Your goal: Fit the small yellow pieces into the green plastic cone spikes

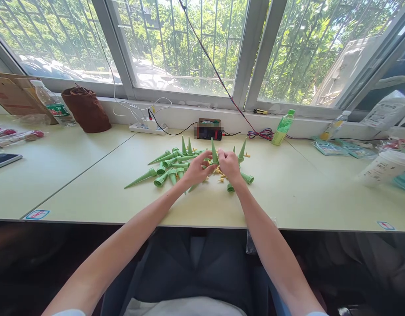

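Note:
Both hands meet over a heap of green plastic cone spikes on the pale green table. My left hand and my right hand pinch one upright green spike between them, fingers closed around its base. Small yellow pieces lie scattered on the table under the hands. More spikes stand upright behind the hands, such as one upright cone, and others lie on their sides, like the long spike at the left.
A power strip with cables and a small black device sit by the window sill. A green bottle stands at the right, a brown pouch and a water bottle at the left. A paper cup lies at far right.

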Tool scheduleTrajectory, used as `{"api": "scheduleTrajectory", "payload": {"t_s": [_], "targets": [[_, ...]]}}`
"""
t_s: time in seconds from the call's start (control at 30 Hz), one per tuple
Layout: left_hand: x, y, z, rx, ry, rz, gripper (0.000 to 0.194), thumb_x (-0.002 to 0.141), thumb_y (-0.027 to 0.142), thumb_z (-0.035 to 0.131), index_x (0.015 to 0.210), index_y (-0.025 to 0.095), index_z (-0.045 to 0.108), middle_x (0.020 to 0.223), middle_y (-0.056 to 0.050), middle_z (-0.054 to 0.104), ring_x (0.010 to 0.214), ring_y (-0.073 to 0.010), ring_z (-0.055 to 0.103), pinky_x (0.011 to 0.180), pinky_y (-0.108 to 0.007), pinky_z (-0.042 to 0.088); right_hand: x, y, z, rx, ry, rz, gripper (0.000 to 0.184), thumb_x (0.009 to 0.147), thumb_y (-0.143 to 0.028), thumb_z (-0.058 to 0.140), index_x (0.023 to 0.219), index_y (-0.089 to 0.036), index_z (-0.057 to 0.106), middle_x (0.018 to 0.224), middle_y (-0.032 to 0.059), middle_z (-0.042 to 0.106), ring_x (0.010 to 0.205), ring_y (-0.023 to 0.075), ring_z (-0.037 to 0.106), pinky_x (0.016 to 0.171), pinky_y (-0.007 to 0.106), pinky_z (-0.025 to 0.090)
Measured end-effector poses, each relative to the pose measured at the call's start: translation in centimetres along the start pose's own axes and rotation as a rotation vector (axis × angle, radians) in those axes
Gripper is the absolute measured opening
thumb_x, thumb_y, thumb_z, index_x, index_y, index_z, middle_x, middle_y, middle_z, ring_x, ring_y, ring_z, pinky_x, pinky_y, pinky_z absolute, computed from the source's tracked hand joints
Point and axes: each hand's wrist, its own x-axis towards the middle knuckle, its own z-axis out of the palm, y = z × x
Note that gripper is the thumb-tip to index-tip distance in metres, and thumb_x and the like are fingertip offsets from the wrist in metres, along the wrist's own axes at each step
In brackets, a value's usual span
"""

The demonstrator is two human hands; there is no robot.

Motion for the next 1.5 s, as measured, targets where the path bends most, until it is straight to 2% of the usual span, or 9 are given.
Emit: {"api": "scheduleTrajectory", "payload": {"t_s": [0.17, 0.27, 0.33, 0.5, 0.6, 0.73, 0.97, 1.23, 1.5], "targets": [[0.2, 0.0, 0.1, 0.174, 0.091, 0.065, 0.03, 0.081, 0.033, 0.066, 0.107, 0.02, 0.058, 0.107, -0.005, 0.054, 0.064, -0.0063, 0.054, 0.051, -0.018, 0.043, -0.1, 0.0, 0.3, -0.008, 0.033, -0.015, 0.052, 0.095, -0.05, 0.036, 0.051, -0.022, 0.03, 0.046, -0.002, 0.035, 0.048, 0.0127, 0.034, 0.051, 0.028, 0.026], [0.4, 0.4, 0.2, 0.162, 0.152, 0.005, 0.035, 0.077, 0.035, 0.07, 0.106, 0.02, 0.056, 0.104, -0.004, 0.056, 0.061, -0.0062, 0.055, 0.05, -0.018, 0.043, -0.2, 0.0, 0.7, -0.014, 0.07, -0.029, 0.051, 0.096, -0.05, 0.034, 0.053, -0.022, 0.029, 0.047, -0.0016, 0.036, 0.049, 0.0135, 0.036, 0.051, 0.029, 0.026], [0.4, 0.7, 0.3, 0.072, 0.173, -0.075, 0.039, 0.075, 0.038, 0.074, 0.101, 0.019, 0.053, 0.096, -0.003, 0.059, 0.055, -0.0054, 0.053, 0.047, -0.018, 0.042, -0.2, 0.0, 0.8, -0.025, 0.098, -0.043, 0.052, 0.096, -0.051, 0.033, 0.053, -0.023, 0.028, 0.048, -0.0015, 0.037, 0.049, 0.0136, 0.035, 0.052, 0.029, 0.025], [0.3, 1.6, 0.3, -0.204, 0.054, -0.284, 0.042, 0.074, 0.05, 0.073, 0.082, 0.018, 0.046, 0.062, 0.002, 0.057, 0.042, -0.0086, 0.051, 0.038, -0.019, 0.037, -0.2, 0.0, 0.9, -0.051, 0.136, -0.079, 0.052, 0.097, -0.052, 0.032, 0.054, -0.023, 0.026, 0.049, -0.0019, 0.036, 0.05, 0.0136, 0.031, 0.053, 0.03, 0.025], [0.3, 1.8, 0.1, -0.36, -0.026, -0.38, 0.045, 0.073, 0.053, 0.074, 0.076, 0.017, 0.047, 0.061, 0.0, 0.059, 0.044, -0.0082, 0.051, 0.038, -0.019, 0.038, -0.3, -0.1, 0.8, -0.063, 0.116, -0.083, 0.052, 0.097, -0.053, 0.032, 0.055, -0.023, 0.027, 0.049, -0.0018, 0.036, 0.05, 0.0138, 0.032, 0.053, 0.03, 0.025], [0.5, 2.0, -0.2, -0.603, -0.121, -0.451, 0.044, 0.074, 0.054, 0.073, 0.081, 0.015, 0.052, 0.067, -0.001, 0.06, 0.047, -0.0074, 0.052, 0.038, -0.018, 0.038, -0.2, -0.2, 0.6, -0.058, 0.091, -0.083, 0.051, 0.097, -0.053, 0.031, 0.056, -0.023, 0.029, 0.05, -0.0015, 0.039, 0.051, 0.0139, 0.034, 0.054, 0.03, 0.026], [0.8, 2.2, -0.2, -0.695, -0.108, -0.63, 0.057, 0.08, 0.072, 0.051, 0.071, 0.016, 0.049, 0.061, -0.005, 0.058, 0.041, -0.0108, 0.051, 0.031, -0.02, 0.031, -0.2, 0.3, 0.9, -0.084, 0.012, -0.116, 0.049, 0.096, -0.05, 0.034, 0.056, -0.022, 0.03, 0.051, -0.0014, 0.04, 0.053, 0.0137, 0.033, 0.055, 0.029, 0.026], [0.7, 2.2, -0.9, -0.705, -0.197, -0.62, 0.049, 0.08, 0.06, 0.063, 0.069, 0.013, 0.052, 0.059, -0.001, 0.054, 0.035, -0.0026, 0.039, 0.029, -0.016, 0.021, -0.3, 0.5, 0.8, -0.034, -0.065, -0.09, 0.047, 0.096, -0.048, 0.033, 0.057, -0.022, 0.035, 0.049, -0.0014, 0.043, 0.053, 0.0138, 0.04, 0.054, 0.027, 0.03], [0.6, 2.0, -0.8, -0.724, -0.124, -0.491, 0.038, 0.077, 0.045, 0.073, 0.074, 0.011, 0.055, 0.064, 0.0, 0.053, 0.042, -0.0016, 0.041, 0.035, -0.015, 0.027, -0.6, 0.2, 0.3, 0.009, -0.167, -0.066, 0.054, 0.094, -0.059, 0.033, 0.057, -0.021, 0.044, 0.046, -0.0015, 0.045, 0.052, 0.0135, 0.047, 0.054, 0.025, 0.033]]}}
